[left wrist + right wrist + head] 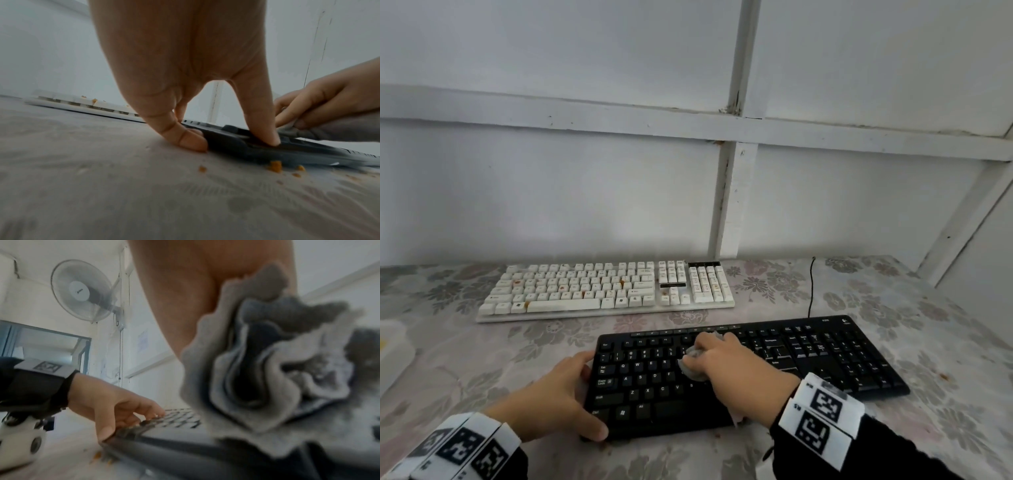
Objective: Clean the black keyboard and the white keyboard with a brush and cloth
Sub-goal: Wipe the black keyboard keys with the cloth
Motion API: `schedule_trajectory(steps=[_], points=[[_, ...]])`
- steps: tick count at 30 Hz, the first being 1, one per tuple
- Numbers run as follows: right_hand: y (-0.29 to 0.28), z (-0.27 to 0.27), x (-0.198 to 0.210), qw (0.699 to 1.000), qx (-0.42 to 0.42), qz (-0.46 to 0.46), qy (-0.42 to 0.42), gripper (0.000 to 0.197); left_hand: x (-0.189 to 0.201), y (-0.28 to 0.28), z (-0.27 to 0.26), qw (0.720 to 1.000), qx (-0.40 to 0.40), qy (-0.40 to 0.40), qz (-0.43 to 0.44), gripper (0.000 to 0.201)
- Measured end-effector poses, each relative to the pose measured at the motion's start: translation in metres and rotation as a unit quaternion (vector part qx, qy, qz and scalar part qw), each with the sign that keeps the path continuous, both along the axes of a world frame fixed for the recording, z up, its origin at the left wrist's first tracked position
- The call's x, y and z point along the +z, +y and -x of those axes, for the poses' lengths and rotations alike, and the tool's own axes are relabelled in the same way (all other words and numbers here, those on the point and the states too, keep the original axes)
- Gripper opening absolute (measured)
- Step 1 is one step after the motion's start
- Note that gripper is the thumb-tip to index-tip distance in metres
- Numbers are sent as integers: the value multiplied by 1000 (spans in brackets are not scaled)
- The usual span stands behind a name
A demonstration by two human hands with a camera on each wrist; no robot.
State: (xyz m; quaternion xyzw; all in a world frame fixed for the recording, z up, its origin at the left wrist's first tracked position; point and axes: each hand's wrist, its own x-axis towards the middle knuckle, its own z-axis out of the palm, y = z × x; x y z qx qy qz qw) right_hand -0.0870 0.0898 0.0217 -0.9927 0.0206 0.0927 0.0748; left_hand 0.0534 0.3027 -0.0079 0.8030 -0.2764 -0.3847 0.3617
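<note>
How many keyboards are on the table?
2. The white keyboard lies at the back, near the wall. The black keyboard lies in front; the left hand holds its left end and the right hand presses a grey cloth on its keys.

A plain office-like room is suggested by white panelled walls point(585, 188), a wall-mounted fan point(82, 290), and a floral-clothed worktop point(945, 342).

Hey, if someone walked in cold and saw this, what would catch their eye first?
The right hand bunching a grey cloth on the black keyboard nearest the camera, while the left hand holds its left end. Behind it lies the white keyboard, with orange-brown stains on several keys.
</note>
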Motion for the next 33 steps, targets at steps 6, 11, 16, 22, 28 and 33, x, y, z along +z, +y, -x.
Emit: schedule_trajectory(steps=[6,11,16,22,28,33], points=[[-13,24,-3,997,-44,56,20,50,0,1,0,1000,4,9,18,89],[-34,43,2,994,-91,58,29,59,-1,0,2,999,11,17,25,90],[-45,51,7,989,-132,59,42,44,-2,2,1,1000,8,0,8,101],[-16,24,20,997,-66,25,-12,30,-1,2,0,1000,8,0,0,102],[4,9,-3,999,-6,3,-38,37,0,0,4,1000,20,1,10,92],[-44,39,-8,997,-66,27,-24,42,-2,2,1,1000,15,-1,4,100]])
